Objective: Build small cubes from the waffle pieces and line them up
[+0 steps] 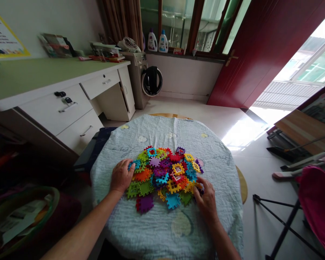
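Your left hand, left of centre: fingers curved against blue toothed plastic tile; pinch or mere touch, can't tell. Lower centre: heap of multicoloured toothed plastic tiles on pale-blue patterned cloth, cloth probably limiting sliding. Your right hand, right of centre: thumb and fingers apart around yellow toothed plastic tile, firm hold unclear. Hands flank heap, likely containing spread.

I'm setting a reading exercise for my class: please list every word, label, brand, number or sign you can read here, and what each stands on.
None can be read.
Wall poster: lines of dark writing, too blurred to read.
Purple-capped bottle: label too small to read.
Blue-capped bottle: label too small to read.
Colourful plastic pieces: no lettering that I can make out.
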The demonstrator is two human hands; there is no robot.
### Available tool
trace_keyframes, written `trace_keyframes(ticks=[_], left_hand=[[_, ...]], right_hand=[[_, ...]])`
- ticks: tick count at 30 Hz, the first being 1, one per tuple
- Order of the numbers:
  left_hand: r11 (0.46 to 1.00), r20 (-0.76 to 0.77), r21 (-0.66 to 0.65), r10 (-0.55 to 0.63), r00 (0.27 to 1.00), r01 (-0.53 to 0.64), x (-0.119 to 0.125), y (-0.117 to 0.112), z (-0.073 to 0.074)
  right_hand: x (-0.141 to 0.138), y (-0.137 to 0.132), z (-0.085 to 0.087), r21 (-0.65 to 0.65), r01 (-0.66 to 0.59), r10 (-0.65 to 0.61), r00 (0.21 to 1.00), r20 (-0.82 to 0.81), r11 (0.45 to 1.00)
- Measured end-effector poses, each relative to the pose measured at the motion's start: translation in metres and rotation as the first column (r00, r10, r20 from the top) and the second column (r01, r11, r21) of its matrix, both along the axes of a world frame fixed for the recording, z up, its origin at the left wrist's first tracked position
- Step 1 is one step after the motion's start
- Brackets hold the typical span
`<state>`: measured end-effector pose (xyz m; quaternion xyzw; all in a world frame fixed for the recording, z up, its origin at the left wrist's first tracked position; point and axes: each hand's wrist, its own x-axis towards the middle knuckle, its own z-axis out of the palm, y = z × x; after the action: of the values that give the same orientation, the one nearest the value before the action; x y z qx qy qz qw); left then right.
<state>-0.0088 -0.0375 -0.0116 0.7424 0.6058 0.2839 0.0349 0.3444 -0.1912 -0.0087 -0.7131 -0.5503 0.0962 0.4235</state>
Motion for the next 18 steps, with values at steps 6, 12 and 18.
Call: trace_keyframes(ticks=[6, 12, 18], left_hand=[[1.000, -0.001, 0.007, 0.015, 1.000, -0.015, 0.000, 0.000, 0.000], [0.999, 0.008, 0.012, 0.039, 0.999, -0.039, 0.000, 0.000, -0.002], [0.999, 0.007, 0.007, 0.033, 0.999, -0.033, -0.001, -0.001, -0.001]], right_hand=[[0.024, 0.025, 0.013, 0.001, 0.025, -0.025, 1.000, -0.004, 1.000], [0.054, 0.077, 0.023, -0.177, -0.123, 0.153, 0.973, 0.171, 0.976], [0.066, 0.091, 0.018, -0.287, -0.283, 0.338, 0.927, 0.164, 0.915]])
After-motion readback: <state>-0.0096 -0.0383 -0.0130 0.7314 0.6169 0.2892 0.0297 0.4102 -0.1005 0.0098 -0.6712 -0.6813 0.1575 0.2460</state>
